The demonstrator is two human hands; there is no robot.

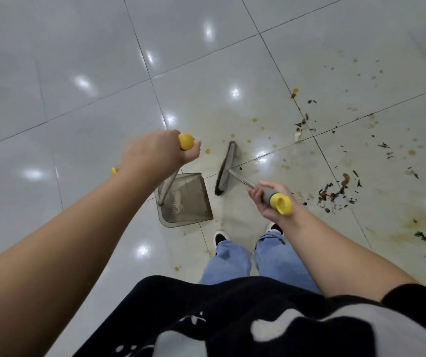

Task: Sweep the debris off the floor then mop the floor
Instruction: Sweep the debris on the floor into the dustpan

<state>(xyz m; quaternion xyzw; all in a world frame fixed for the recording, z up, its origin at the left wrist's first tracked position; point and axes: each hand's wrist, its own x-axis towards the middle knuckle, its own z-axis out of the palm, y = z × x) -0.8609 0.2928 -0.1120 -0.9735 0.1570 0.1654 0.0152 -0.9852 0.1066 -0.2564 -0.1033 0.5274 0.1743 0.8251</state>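
From the head camera, the person stood on a glossy pale tiled floor (78, 60) crossed by dark grout lines. The left hand (155, 153) was clenched round the yellow-capped top of the dustpan's handle, whose grey shaft ran down to the dustpan (186, 199). The dustpan was a translucent grey scoop set on the floor just ahead and to the left of the person's shoes (221, 238); its rounded back edge lay nearest the shoes. The right hand (271, 199) gripped the grey grip of the broom (226, 168), just below its yellow end cap. The broom's head stood just right of the dustpan, apart from it by a narrow strip of tile, its long bristle edge running away from the person.

The debris (335, 191), dark dry bits like leaf scraps, lay scattered well to the right of the dustpan, beyond the broom, with a thicker cluster near the right hand and more strung along a grout line farther off. Yellowish stains (399, 225) and small drops marked the tiles around it, some reaching as far as the dustpan. To the left of the dustpan and beyond it the tiles showed only bright reflections of lights. Blue jeans (232, 258) and a black and white top (258, 318) filled the lower edge.
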